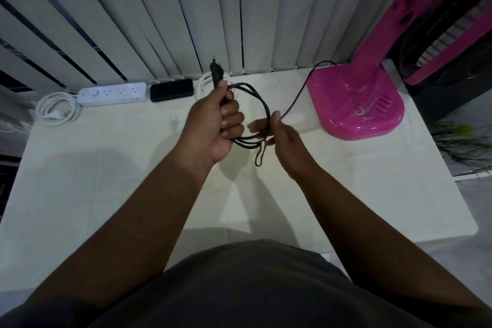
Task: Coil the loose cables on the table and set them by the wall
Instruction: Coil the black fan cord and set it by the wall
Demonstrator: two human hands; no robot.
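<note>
A black cable (pixel 262 104) hangs in a few loops above the middle of the white table (pixel 106 181). My left hand (pixel 213 125) is shut on the gathered loops, with the black plug (pixel 215 72) sticking up above my fist. My right hand (pixel 279 133) pinches the cable at the right side of the coil. From there the free length runs right and back behind the pink fan base (pixel 356 104). A small loop dangles below my right fingers.
Along the blinds at the back lie a coiled white cable (pixel 57 110), a white power strip (pixel 113 93), a black box (pixel 171 90) and another white coil (pixel 203 85). The fan's pink column rises at the far right. A plant (pixel 463 141) sits beyond the table's right edge.
</note>
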